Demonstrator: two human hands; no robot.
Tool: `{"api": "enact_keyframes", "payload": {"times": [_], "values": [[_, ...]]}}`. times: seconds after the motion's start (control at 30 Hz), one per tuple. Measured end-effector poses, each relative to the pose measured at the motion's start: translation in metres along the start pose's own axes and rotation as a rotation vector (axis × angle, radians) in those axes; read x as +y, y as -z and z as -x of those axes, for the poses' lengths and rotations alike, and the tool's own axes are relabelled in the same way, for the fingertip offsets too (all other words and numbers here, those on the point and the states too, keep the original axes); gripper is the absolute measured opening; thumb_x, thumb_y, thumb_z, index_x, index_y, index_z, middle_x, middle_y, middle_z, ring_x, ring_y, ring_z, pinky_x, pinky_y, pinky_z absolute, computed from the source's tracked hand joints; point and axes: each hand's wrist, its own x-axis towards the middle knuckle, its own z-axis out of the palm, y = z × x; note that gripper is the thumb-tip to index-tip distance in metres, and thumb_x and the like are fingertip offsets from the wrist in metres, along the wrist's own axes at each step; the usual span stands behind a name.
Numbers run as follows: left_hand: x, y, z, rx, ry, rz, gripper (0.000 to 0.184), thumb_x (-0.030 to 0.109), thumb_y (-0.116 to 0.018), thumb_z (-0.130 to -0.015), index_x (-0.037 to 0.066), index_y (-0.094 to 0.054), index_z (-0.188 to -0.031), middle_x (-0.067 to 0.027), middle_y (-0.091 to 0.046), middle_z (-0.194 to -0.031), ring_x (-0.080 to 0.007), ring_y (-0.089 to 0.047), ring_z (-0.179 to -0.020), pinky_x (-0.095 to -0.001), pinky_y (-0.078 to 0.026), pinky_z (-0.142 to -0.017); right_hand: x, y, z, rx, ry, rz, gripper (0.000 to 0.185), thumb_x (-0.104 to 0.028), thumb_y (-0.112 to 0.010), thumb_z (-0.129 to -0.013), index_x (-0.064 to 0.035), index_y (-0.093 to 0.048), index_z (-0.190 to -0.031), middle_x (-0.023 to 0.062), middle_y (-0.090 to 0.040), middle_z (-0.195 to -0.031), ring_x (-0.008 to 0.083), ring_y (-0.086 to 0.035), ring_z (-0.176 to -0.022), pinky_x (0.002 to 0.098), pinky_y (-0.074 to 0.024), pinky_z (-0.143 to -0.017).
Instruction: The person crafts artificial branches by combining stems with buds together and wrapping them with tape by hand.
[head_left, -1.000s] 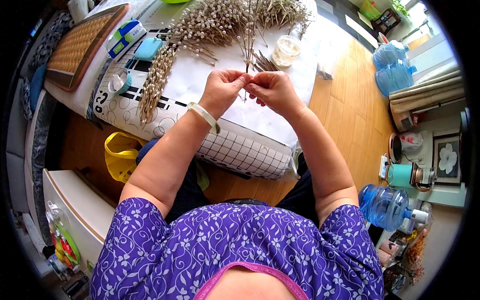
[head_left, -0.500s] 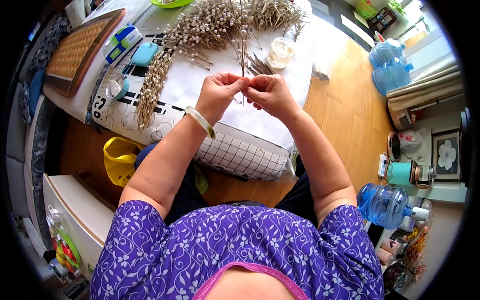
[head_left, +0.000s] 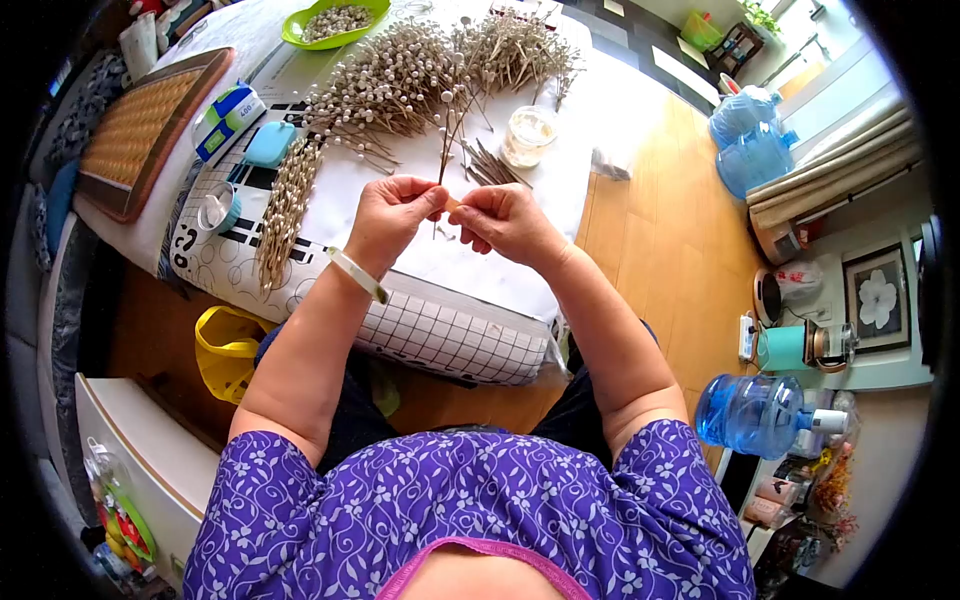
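Note:
My left hand (head_left: 395, 218), a pale bangle (head_left: 356, 274) at its wrist, pinches a thin brown stem (head_left: 446, 158) that stands nearly upright over the table. Close beside it, my right hand (head_left: 508, 226) is closed, its thumb and forefinger on a small tan strip (head_left: 453, 204) at the stem's lower part. Beyond the hands lie loose brown sticks (head_left: 492, 166) and a clear tub (head_left: 529, 137) with pale contents. White-budded stems (head_left: 385, 85) are heaped farther back, and a narrow bundle of budded stems (head_left: 284, 215) lies to the left.
A green bowl (head_left: 372, 14) of buds sits at the back. On the left are a tissue pack (head_left: 228, 122), a light-blue case (head_left: 269, 145) and a small cup (head_left: 219, 208). A yellow bag (head_left: 228, 350) is below the table; a water bottle (head_left: 755, 412) stands at right.
The view has shifted, so the table sits lower and more to the left. The stem leans more now, and a tan strip shows between my fingers. Both hands stay close together.

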Motion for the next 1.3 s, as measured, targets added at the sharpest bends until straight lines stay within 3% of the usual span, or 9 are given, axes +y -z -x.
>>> {"api": "enact_keyframes", "payload": {"times": [0.23,0.43,0.57,0.67,0.77,0.87,1.03,1.13,1.3], "values": [[0.013,0.014,0.005,0.068,-0.016,-0.017,0.014,0.010,-0.063,-0.078,-0.004,-0.062,-0.081,-0.0066,-0.061,-0.069,-0.0090,-0.055,-0.061,-0.0201,-0.045,-0.058,0.004,0.036,0.024,-0.056,-0.260,0.202,0.016,-0.015,-0.057,-0.083,-0.0011,-0.062,-0.081,0.0019,-0.057,-0.061,0.0061,-0.051,-0.052,0.0185,-0.0423,-0.047],[0.020,-0.019,0.039,-0.269,0.127,0.062,0.010,0.007,-0.063,-0.077,-0.003,-0.062,-0.080,-0.0063,-0.063,-0.071,-0.0091,-0.056,-0.062,-0.0208,-0.046,-0.059,0.025,0.029,0.001,0.185,-0.127,0.024,0.015,-0.015,-0.056,-0.083,-0.0011,-0.061,-0.084,0.0027,-0.057,-0.064,0.0063,-0.049,-0.051,0.0182,-0.0414,-0.048],[0.024,-0.015,0.052,-0.300,0.166,0.191,0.011,0.007,-0.065,-0.075,-0.003,-0.061,-0.080,-0.0068,-0.062,-0.071,-0.0080,-0.055,-0.060,-0.0197,-0.046,-0.057,0.029,0.004,-0.041,0.221,-0.002,0.006,0.018,-0.017,-0.059,-0.081,-0.0004,-0.060,-0.089,0.0049,-0.060,-0.071,0.0097,-0.057,-0.061,0.0206,-0.0446,-0.050],[0.023,-0.011,0.052,-0.354,0.173,0.234,0.011,0.007,-0.064,-0.076,-0.003,-0.061,-0.080,-0.0062,-0.062,-0.072,-0.0080,-0.056,-0.062,-0.0200,-0.046,-0.058,0.024,-0.019,-0.084,0.293,0.049,0.143,0.018,-0.018,-0.061,-0.080,-0.0011,-0.062,-0.086,0.0049,-0.063,-0.072,0.0095,-0.058,-0.061,0.0199,-0.0447,-0.050],[0.028,-0.008,0.051,-0.383,0.157,0.273,0.011,0.008,-0.063,-0.077,-0.003,-0.061,-0.080,-0.0062,-0.062,-0.072,-0.0082,-0.057,-0.064,-0.0202,-0.047,-0.060,0.018,-0.029,-0.130,0.406,0.295,0.562,0.011,-0.016,-0.063,-0.075,-0.0063,-0.065,-0.080,0.0079,-0.064,-0.073,0.0144,-0.060,-0.062,0.0253,-0.0469,-0.056],[0.030,-0.004,0.051,-0.366,0.130,0.329,0.012,0.008,-0.063,-0.078,-0.003,-0.060,-0.081,-0.0066,-0.063,-0.073,-0.0089,-0.058,-0.065,-0.0208,-0.047,-0.061,0.010,-0.030,-0.166,0.538,0.472,0.787,0.010,-0.014,-0.063,-0.074,-0.0104,-0.066,-0.082,0.0087,-0.064,-0.076,0.0202,-0.061,-0.067,0.0287,-0.0472,-0.061],[0.033,0.003,0.049,-0.320,0.116,0.337,0.013,0.009,-0.063,-0.078,-0.003,-0.060,-0.081,-0.0069,-0.063,-0.073,-0.0096,-0.058,-0.066,-0.0211,-0.047,-0.062,-0.006,-0.013,-0.211,0.558,0.311,0.874,0.016,-0.024,-0.060,-0.075,-0.0131,-0.066,-0.085,0.0108,-0.063,-0.081,0.0274,-0.060,-0.078,0.0346,-0.0464,-0.071],[0.040,0.004,0.051,-0.306,0.109,0.307,0.014,0.010,-0.063,-0.078,-0.003,-0.060,-0.081,-0.0070,-0.063,-0.073,-0.0098,-0.058,-0.066,-0.0212,-0.048,-0.062,-0.013,-0.014,-0.223,0.395,0.041,1.179,0.016,-0.027,-0.058,-0.076,-0.0178,-0.066,-0.086,0.0099,-0.062,-0.091,0.0273,-0.059,-0.086,0.0365,-0.0456,-0.076],[0.039,0.004,0.051,-0.323,0.104,0.294,0.014,0.010,-0.064,-0.077,-0.003,-0.061,-0.081,-0.0074,-0.063,-0.073,-0.0097,-0.058,-0.066,-0.0213,-0.048,-0.062,-0.009,-0.008,-0.229,0.439,0.127,1.361,0.015,-0.025,-0.054,-0.078,-0.0151,-0.063,-0.085,0.0098,-0.061,-0.094,0.0256,-0.058,-0.087,0.0369,-0.0461,-0.076]]}}
